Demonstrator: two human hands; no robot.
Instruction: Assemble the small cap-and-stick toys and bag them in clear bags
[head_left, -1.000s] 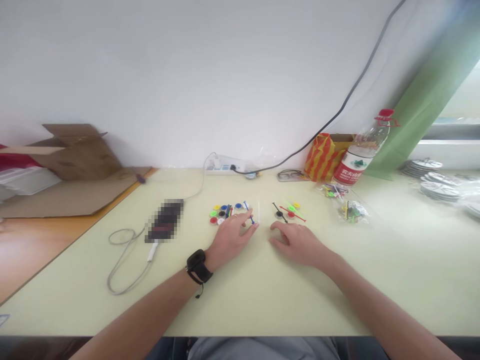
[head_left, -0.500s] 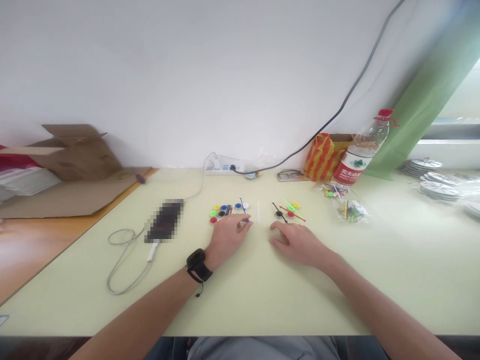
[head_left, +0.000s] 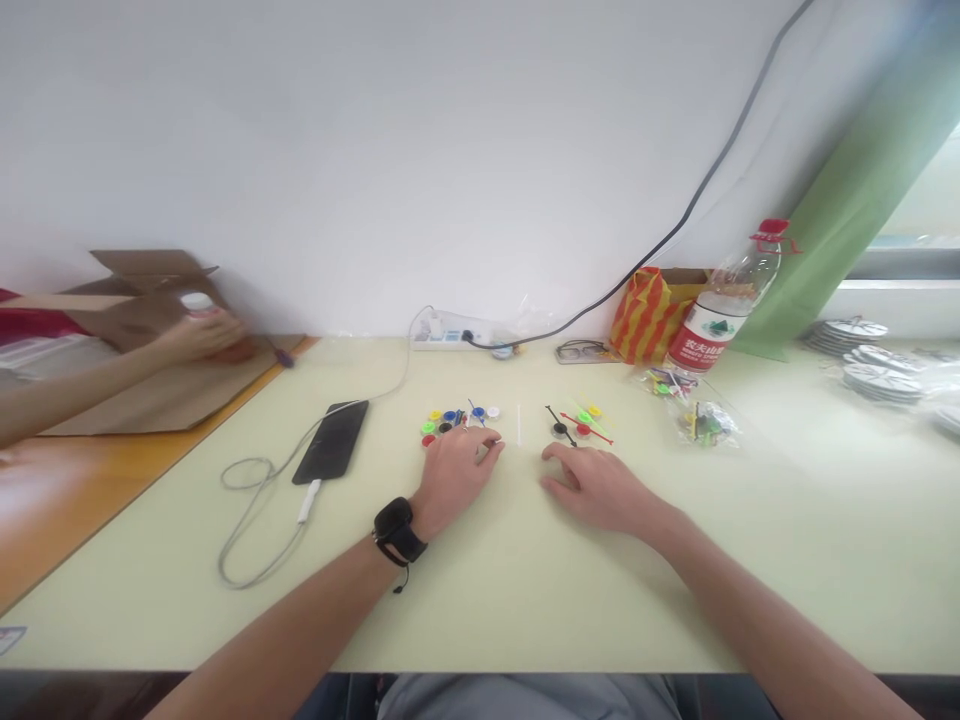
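Note:
My left hand (head_left: pixel 459 478), with a black watch (head_left: pixel 396 525) on the wrist, rests on the table with fingers curved and the thumb a little apart from the index finger. Just beyond it are several small coloured round pieces, among them a blue one (head_left: pixel 478 412) and a white one (head_left: pixel 493 412). A blue arrow-shaped stick (head_left: pixel 476 411) lies by them, partly behind the fingers. My right hand (head_left: pixel 600 485) is loosely bent with nothing in it. Ahead of it lie a black arrow (head_left: pixel 560 426), a red arrow (head_left: pixel 589 428) and a green stick (head_left: pixel 595 421) on round pieces. Between the hands is a white stick (head_left: pixel 519 424).
A phone (head_left: pixel 331 442) with its cable lies left. Another person's hand (head_left: pixel 206 335) holds a white-capped bottle (head_left: pixel 196 303) near a cardboard box (head_left: pixel 154 262). Rightward are a large water bottle (head_left: pixel 707 330), small plastic bags (head_left: pixel 705 424) and stacked discs (head_left: pixel 881 378). A power strip (head_left: pixel 450 332) sits behind.
The blue arrow has shifted left, away from my left fingertips. Another person's hand with a bottle has come in at the left. My hands have barely moved.

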